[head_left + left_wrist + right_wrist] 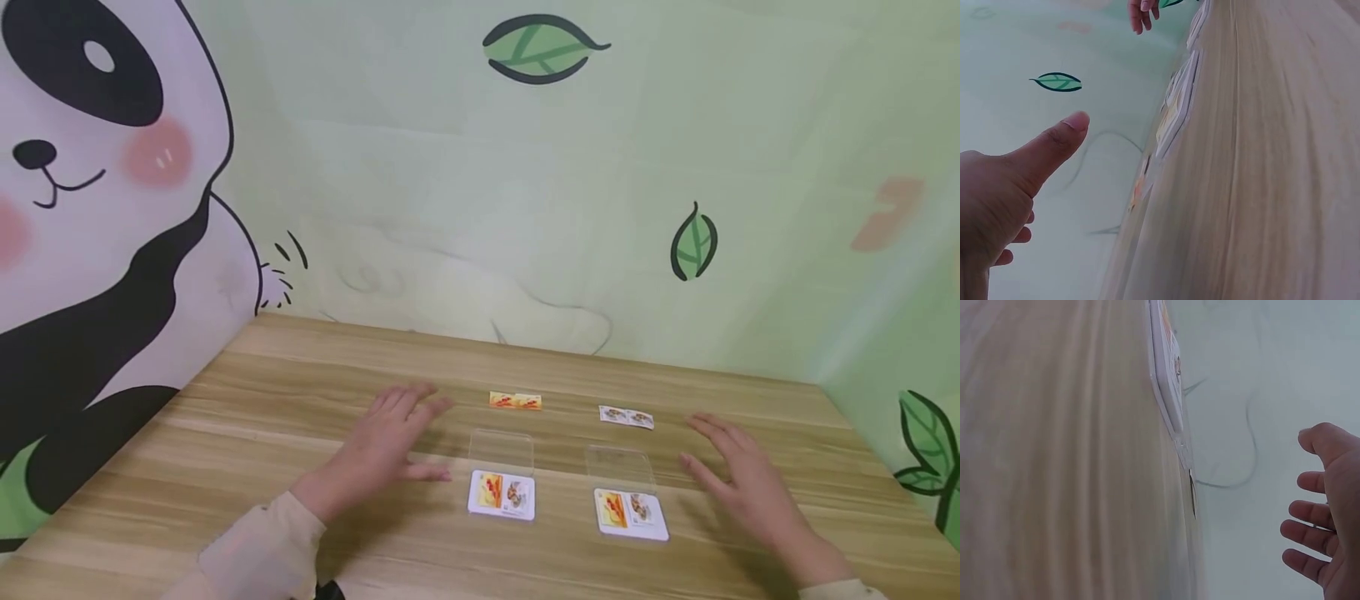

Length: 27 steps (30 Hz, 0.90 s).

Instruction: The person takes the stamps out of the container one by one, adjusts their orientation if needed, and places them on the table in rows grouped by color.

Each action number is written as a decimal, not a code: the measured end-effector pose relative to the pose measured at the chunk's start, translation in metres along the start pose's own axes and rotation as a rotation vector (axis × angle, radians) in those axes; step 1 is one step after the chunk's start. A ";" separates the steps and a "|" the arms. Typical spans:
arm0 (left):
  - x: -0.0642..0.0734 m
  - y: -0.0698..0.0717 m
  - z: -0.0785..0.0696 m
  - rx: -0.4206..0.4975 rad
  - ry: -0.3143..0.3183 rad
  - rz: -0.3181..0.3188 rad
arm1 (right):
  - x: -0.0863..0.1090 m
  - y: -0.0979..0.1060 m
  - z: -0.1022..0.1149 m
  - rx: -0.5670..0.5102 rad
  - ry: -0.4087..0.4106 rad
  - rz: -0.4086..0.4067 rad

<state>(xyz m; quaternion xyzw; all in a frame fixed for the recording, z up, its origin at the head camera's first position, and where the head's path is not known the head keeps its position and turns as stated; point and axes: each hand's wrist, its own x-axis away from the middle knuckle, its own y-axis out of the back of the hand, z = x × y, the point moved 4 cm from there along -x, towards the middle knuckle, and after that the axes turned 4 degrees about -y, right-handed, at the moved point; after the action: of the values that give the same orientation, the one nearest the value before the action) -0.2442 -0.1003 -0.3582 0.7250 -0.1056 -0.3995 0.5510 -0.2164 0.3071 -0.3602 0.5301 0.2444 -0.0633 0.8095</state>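
My left hand (pixel 390 442) hovers over the table with spread fingers and holds nothing. It is left of a flat white case (pixel 502 514) whose clear lid (pixel 501 451) lies folded back. On the other side, my right hand (pixel 746 487) is held off the table, fingers loosely extended, nothing in it. Nearest to it is a second white case (pixel 654 527), its clear lid (pixel 621 467) also laid back. In each case one yellow-orange and one white stamp-like picture piece lie side by side. Behind the lids lie a yellow-orange pair of pieces (pixel 515 401) and a white pair (pixel 626 417).
The wood-grain table (pixel 300 367) meets a pale green wall (pixel 420 167) at its back edge. A big panda picture (pixel 217 250) covers the left side. Painted leaves (pixel 694 242) decorate the wall.
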 end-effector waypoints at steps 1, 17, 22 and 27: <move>-0.001 0.000 -0.001 0.004 -0.001 0.001 | 0.000 0.000 0.001 -0.001 0.002 -0.009; -0.002 -0.005 -0.015 0.014 -0.032 0.019 | -0.005 0.007 0.023 -0.020 0.004 -0.101; -0.002 -0.007 -0.020 0.044 -0.038 0.022 | -0.006 0.009 0.033 -0.052 -0.001 -0.097; -0.002 -0.009 -0.025 0.076 -0.030 0.062 | -0.009 0.009 0.042 -0.108 -0.018 -0.074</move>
<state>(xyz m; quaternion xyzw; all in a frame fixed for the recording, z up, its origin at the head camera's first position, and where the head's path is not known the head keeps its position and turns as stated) -0.2308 -0.0774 -0.3637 0.7357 -0.1514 -0.3885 0.5338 -0.2066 0.2719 -0.3351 0.4755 0.2596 -0.0846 0.8362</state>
